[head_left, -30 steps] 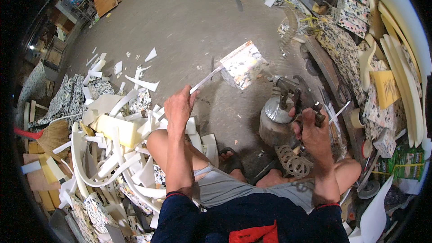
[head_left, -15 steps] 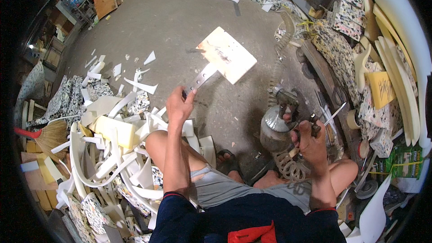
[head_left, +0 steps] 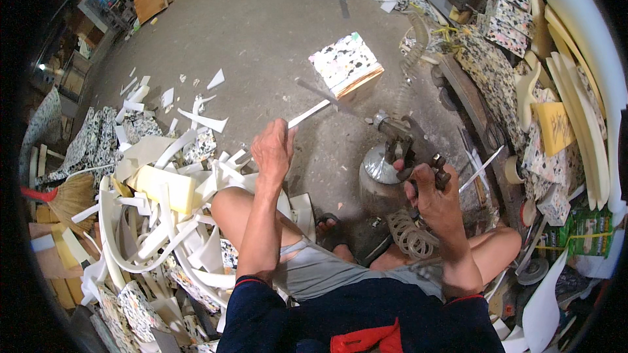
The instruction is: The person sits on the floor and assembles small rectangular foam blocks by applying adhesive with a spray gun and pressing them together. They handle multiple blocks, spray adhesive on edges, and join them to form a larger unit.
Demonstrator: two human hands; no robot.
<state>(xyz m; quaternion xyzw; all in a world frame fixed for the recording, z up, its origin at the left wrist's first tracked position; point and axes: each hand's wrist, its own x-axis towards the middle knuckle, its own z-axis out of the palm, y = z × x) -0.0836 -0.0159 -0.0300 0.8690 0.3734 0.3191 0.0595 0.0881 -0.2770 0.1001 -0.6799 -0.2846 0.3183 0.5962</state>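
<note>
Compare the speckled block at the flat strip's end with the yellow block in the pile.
Look: the speckled block has coloured flecks; the yellow block is plain.
Pose: the speckled block sits at the end of a flat strip gripped by the left hand; the yellow block lies among white scraps.
Shared: both are chunky.

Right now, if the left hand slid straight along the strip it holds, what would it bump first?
Probably the speckled block at the far end of the pale strip. A dark band shows there too, maybe shadow; depth is unclear.
</note>
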